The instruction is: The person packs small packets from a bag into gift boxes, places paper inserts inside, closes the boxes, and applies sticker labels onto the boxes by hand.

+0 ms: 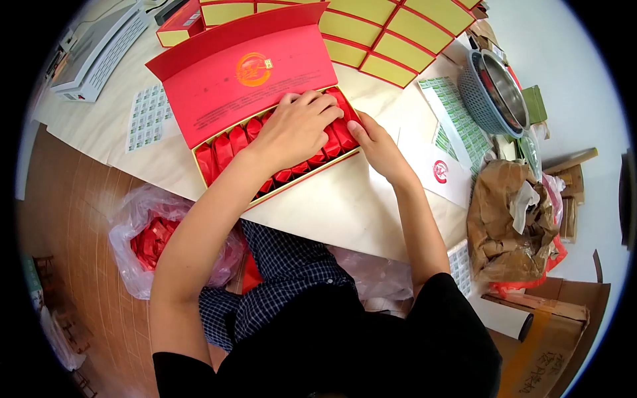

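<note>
Directly under the left hand (295, 129), red packets (237, 139) lie side by side; its fingers bend over them, but whether they pinch one cannot be told. The right hand (381, 149) touches the right end of the open red box (212, 83), its grip unclear too. Packets fill this box at the tabletop's (318, 225) near edge. Yellow-faced boxes (352, 30) crowd the far edge, printed sheets (458, 99) the right.

Pale tbl (312, 215): open red box (212, 93), printed shts (147, 119) L & R, yellow/red boxes (352, 30) at back.
</note>
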